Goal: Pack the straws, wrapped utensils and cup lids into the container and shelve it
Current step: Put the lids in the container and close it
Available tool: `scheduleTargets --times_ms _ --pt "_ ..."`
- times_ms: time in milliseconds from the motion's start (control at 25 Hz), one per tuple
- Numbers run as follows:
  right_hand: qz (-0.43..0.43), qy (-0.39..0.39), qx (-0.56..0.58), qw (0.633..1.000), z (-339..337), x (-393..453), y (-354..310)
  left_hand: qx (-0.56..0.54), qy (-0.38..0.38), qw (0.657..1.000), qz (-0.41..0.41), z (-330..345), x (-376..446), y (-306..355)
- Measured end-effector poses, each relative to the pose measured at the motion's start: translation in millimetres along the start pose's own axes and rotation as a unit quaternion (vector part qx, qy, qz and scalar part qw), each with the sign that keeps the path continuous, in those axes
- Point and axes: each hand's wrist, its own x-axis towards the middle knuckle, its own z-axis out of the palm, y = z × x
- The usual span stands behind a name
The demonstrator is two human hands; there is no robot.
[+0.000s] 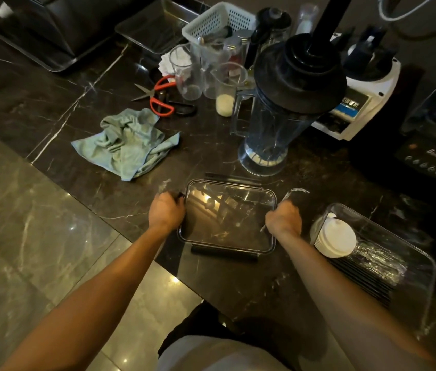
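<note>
Near the front edge of the worktop (pixel 82 129), the left hand (pixel 167 211) and right hand (pixel 283 219) are gripping opposite short sides of a clear lid (pixel 227 215). Toward the right edge, the container (pixel 409 253) is holding white cup lids (pixel 336 238), wrapped utensils (pixel 380 261) and dark straws (pixel 364 283). Farther back, a blender jug (pixel 278 129), cloth (pixel 128 141) and scissors (pixel 157 96) are lying.
</note>
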Motion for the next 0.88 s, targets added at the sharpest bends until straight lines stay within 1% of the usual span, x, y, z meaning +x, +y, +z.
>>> scheduleTargets --times_ms 40,80,120,200,240,320,400,440,480,520,560,600,640,680,720,760,800,840,880 --pt "-0.004 -0.004 -0.018 1.000 -2.6 -2.7 -1.9 -0.019 0.003 1.000 -0.004 -6.1 -3.9 2.9" --pt "-0.008 -0.009 -0.027 1.000 -6.3 -5.3 -2.8 -0.075 -0.002 0.997 -0.019 -12.5 -6.3 5.7" --pt "-0.017 -0.010 -0.028 0.999 -10.3 -8.0 -2.5 -0.156 -0.016 0.987 -0.042 -21.5 -10.1 11.3" --pt "-0.044 -0.006 -0.006 0.999 -20.8 -13.5 0.1 -0.311 -0.045 0.947 -0.067 -40.5 -18.9 28.2" --pt "-0.060 -0.007 0.017 0.998 -27.5 -17.6 -0.2 -0.348 -0.058 0.934 -0.057 -48.6 -24.2 38.4" --pt "-0.104 -0.005 0.054 0.993 -39.7 -24.6 -2.0 -0.347 -0.072 0.935 -0.006 -60.5 -36.7 61.4" --pt "-0.156 -0.003 0.055 0.986 -44.5 -28.2 0.5 -0.305 -0.082 0.948 0.040 -63.9 -50.7 82.4" --pt "-0.176 -0.016 0.056 0.983 -46.4 -28.0 4.6 -0.289 -0.083 0.952 0.054 -63.2 -56.5 90.0" --pt "-0.189 -0.050 0.068 0.978 -47.1 -26.9 9.5 -0.288 -0.082 0.952 0.059 -63.6 -62.8 97.2" --pt "-0.200 -0.108 0.091 0.970 -48.4 -28.0 14.6 -0.298 -0.084 0.949 0.056 -64.6 -68.7 102.9" --pt "-0.208 -0.177 0.120 0.954 -51.8 -30.6 20.1 -0.319 -0.092 0.942 0.056 -65.1 -75.6 109.2" --pt "-0.219 -0.253 0.140 0.932 -57.3 -35.6 26.1 -0.342 -0.103 0.932 0.065 -66.4 -83.7 116.1" --pt "-0.228 -0.321 0.140 0.909 -59.7 -39.0 31.7 -0.359 -0.111 0.923 0.084 -68.3 -89.9 122.1" --pt "-0.228 -0.374 0.112 0.892 -63.8 -44.8 36.9 -0.372 -0.115 0.915 0.107 -70.9 -97.0 129.2" --pt "-0.234 -0.402 0.084 0.881 -64.7 -49.6 43.8 -0.382 -0.117 0.908 0.125 -73.4 -103.1 136.0" --pt "-0.249 -0.408 0.061 0.876 -63.1 -54.1 52.0 -0.394 -0.120 0.901 0.133 -76.2 -110.0 143.0" --pt "-0.265 -0.402 0.066 0.874 -60.1 -55.9 59.0 -0.409 -0.126 0.893 0.137 -79.0 -115.9 150.1" --pt "-0.269 -0.386 0.092 0.878 -60.6 -62.6 62.6 -0.431 -0.136 0.881 0.139 -83.0 -122.9 156.8" --pt "-0.269 -0.357 0.146 0.882 -61.0 -67.7 65.9 -0.452 -0.146 0.868 0.145 -87.0 -131.6 164.0"
